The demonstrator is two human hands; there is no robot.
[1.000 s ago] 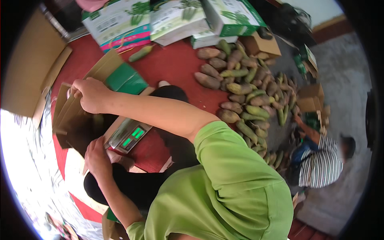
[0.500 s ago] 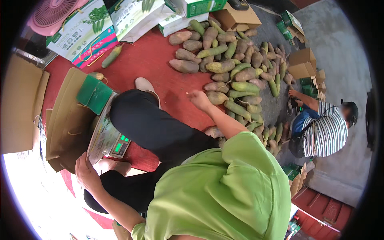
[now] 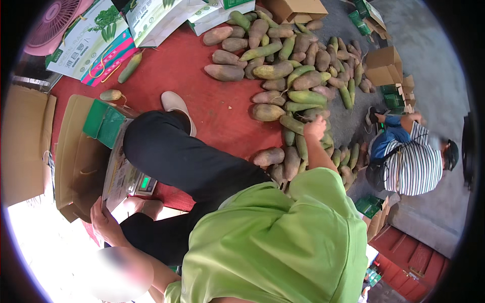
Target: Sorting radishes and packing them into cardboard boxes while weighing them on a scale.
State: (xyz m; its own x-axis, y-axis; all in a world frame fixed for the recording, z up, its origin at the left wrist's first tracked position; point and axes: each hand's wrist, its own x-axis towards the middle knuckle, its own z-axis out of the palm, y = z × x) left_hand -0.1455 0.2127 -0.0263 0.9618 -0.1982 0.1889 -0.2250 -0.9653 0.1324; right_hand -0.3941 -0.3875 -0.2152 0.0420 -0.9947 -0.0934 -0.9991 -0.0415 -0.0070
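At the lower left, my left hand (image 3: 104, 222) grips the near edge of an open carton (image 3: 76, 156). The carton has brown cardboard inside, a printed side and green flaps (image 3: 103, 123). It stands at a scale (image 3: 145, 184) with a lit green display. My arm reaches out to the right, and my right hand (image 3: 315, 129) is down on a large heap of green radishes (image 3: 273, 70). Its fingers are curled beside the end of a green radish (image 3: 292, 123); what lies under them is hidden.
Printed gift cartons (image 3: 96, 40) and a pink fan (image 3: 55, 22) stand at the far left. Two loose radishes, one of them green (image 3: 131, 67), lie on the red floor covering (image 3: 217, 108). A person in a striped shirt (image 3: 411, 164) crouches beyond the heap, near cardboard boxes (image 3: 384, 65).
My right hand has moved right, from above the red floor onto the radish heap. My left hand stays on the carton's edge. The other person's arm has drawn back from the heap.
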